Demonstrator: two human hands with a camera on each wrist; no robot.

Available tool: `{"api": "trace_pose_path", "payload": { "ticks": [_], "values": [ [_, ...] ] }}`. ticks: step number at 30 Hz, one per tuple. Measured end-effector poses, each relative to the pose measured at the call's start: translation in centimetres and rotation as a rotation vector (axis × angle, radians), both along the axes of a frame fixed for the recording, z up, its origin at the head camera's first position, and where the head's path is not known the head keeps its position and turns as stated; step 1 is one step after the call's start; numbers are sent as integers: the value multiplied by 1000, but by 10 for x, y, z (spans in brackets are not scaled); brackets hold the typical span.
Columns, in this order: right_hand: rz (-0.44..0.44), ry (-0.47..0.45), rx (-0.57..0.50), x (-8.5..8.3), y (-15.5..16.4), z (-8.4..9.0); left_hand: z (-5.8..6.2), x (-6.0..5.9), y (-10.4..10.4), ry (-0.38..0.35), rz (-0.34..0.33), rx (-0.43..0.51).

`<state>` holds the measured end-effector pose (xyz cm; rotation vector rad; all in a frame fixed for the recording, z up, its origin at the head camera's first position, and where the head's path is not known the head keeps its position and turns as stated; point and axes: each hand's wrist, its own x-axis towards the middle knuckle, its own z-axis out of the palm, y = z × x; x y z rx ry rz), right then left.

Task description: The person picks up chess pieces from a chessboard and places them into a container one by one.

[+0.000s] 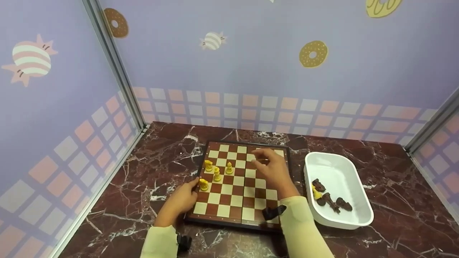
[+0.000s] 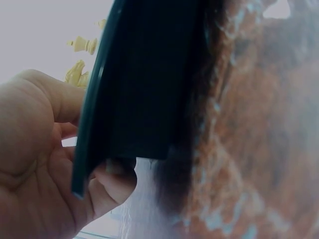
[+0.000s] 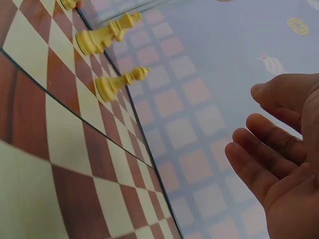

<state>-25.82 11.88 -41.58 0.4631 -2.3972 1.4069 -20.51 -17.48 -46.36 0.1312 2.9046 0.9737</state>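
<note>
The chessboard [image 1: 233,190], with brown and cream squares and a dark rim, lies on the table. My left hand [image 1: 183,197] grips its left rim; in the left wrist view the thumb is on one side and the fingers curl round the other. Near that hand stands a yellow knight [image 1: 203,185]. A second yellow knight [image 1: 208,166], a yellow king [image 1: 217,174] and a yellow bishop [image 1: 229,168] stand farther up the left half. Over the right half hovers my right hand [image 1: 274,170]. Nothing is between its loosely bent fingers, as the right wrist view shows.
To the right of the board, a white tray [image 1: 339,157] holds several dark brown chess pieces [image 1: 330,202] and a yellow piece [image 1: 316,192]. Everything rests on a dark red marbled tabletop [image 1: 143,172]. Patterned walls [image 1: 251,64] enclose the back and both sides.
</note>
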Motion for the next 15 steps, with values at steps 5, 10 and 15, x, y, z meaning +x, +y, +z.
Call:
{"api": "trace_pose_path", "payload": {
  "ticks": [5, 10, 15],
  "values": [
    [-7, -91, 31, 0, -10, -4, 1, 1, 0, 10, 0, -1],
    [37, -69, 55, -1, -16, -7, 0, 1, -1, 16, -6, 2],
    [66, -58, 74, -2, -21, -8, 0, 1, 0, 14, -7, 1]
  ]
}}
